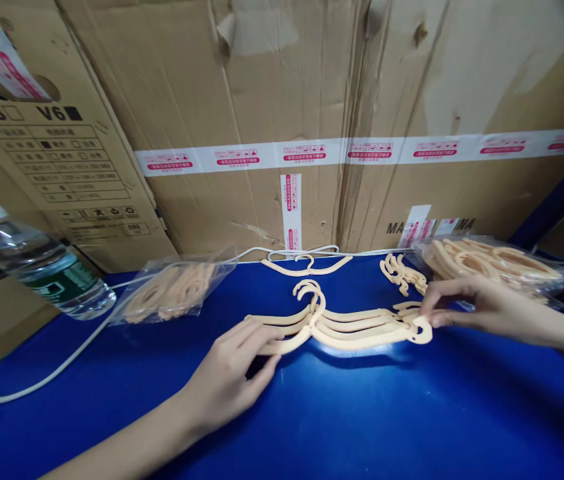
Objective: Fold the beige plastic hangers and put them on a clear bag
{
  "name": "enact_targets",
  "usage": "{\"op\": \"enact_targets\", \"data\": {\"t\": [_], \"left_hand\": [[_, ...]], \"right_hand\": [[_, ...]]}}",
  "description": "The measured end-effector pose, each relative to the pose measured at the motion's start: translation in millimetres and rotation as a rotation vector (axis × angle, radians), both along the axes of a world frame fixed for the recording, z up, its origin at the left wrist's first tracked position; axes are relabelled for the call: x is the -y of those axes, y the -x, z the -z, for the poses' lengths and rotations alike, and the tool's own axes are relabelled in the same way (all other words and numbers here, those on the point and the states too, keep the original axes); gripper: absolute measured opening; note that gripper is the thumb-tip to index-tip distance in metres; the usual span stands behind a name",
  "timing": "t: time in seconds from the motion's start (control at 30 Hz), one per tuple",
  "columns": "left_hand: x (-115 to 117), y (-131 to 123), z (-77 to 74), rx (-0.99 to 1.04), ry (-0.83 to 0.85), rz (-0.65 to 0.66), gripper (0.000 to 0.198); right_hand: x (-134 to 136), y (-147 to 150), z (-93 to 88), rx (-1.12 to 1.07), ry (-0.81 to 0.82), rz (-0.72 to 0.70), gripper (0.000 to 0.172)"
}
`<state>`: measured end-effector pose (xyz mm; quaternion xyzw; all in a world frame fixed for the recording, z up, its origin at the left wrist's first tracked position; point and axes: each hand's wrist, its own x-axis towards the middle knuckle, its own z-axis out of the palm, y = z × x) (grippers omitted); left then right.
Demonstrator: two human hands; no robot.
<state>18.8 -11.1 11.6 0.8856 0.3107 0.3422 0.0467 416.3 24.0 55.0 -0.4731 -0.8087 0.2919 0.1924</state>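
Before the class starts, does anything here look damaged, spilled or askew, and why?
The cardboard looks damaged: near its top, a pale torn flap sticks out from the brown surface. The water bottle appears tilted, though wide-lens distortion may explain that. No spill shows around the hangers.

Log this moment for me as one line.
left hand: holding hangers at left end; right hand: fingers on small piece at right end; behind: single hanger, loose pieces; far left: bottle
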Motion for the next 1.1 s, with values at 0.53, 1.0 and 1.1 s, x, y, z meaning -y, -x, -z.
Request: {"op": "enact_targets", "data": {"t": [0.53,1.0,1.1], "left_hand": [[-6.9,2.3,8.8,-0.182,-0.183,-0.017,0.015],[-4.6,1.5,6.8,-0.203,-0.221,-0.138,0.019],[-4.4,0.9,7.5,-0.185,-0.229,-0.145,0.019]], "right_hand": [[-3.5,7.6,11.7,0.313,-0.119,0.028,0.007],[-4.5,12.4,24.3,0.370,-0.374,0.103,0.010],[-2.7,12.9,26.0,0.376,-0.364,0.104,0.010]]}}
